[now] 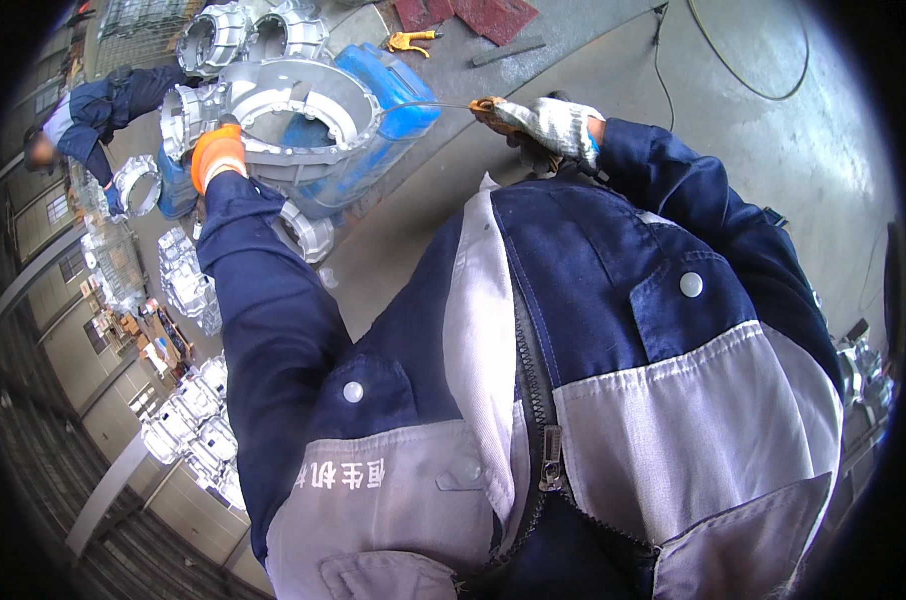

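Observation:
A large round cast-metal housing, silvery and ring-shaped, lies on a blue plastic drum. My left hand, in an orange glove, is closed on the housing's left edge; the fingertips are partly hidden. On the right, my right hand, in a white knit glove with orange-brown fingers, is wrapped round a dark tool whose body is mostly hidden. From it a thin metal rod reaches left to the housing's right rim. Whether the rod's tip touches the rim I cannot tell.
Other cast housings stand beyond and beside the drum. A yellow air blow gun, dark red mats and a dark bar lie on the floor. A hose curves at far right. A co-worker bends over a casting at left.

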A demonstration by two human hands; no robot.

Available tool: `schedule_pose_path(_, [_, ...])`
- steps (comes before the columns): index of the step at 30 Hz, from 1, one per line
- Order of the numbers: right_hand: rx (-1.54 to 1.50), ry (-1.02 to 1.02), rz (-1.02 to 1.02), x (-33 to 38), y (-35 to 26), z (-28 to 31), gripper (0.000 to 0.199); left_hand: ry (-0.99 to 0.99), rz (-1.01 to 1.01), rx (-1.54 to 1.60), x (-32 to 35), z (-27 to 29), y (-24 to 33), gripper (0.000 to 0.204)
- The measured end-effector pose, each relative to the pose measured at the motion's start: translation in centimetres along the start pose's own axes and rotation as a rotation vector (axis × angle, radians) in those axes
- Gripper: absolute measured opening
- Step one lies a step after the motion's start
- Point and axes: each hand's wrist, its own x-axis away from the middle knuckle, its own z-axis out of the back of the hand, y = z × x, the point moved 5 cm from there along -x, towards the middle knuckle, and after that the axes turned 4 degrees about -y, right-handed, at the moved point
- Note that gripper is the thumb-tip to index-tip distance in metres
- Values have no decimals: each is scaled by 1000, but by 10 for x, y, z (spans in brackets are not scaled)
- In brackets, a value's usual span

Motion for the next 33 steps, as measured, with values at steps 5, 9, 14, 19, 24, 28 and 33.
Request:
schedule_pose_path(5, [-101,75,0,-19,-10,1,56,37,-81,65,6,0,0,53])
schedule_pose_path(9, [-110,25,-45,-45,-18,2,58,56,12,149,-4,-7,-6,50])
schedule_pose_path(14, [-152,7,-23,-70,-56,28,56,-35,89,172,-3,-9,-7,49])
schedule_pose_path(19, [-30,-34,48,-98,-99,56,54,-132,77,92,3,5,-4,49])
schedule_pose_path(24, [-53,-63,-24,-140,-123,77,51,-102,102,-67,6,16,4,44])
schedule_pose_path(28, [-39,-83,11,-164,-138,75,51,-93,149,-120,8,16,7,41])
schedule_pose_path(33, [16,-73,67,-178,-158,76,50,-17,181,68,13,9,3,39])
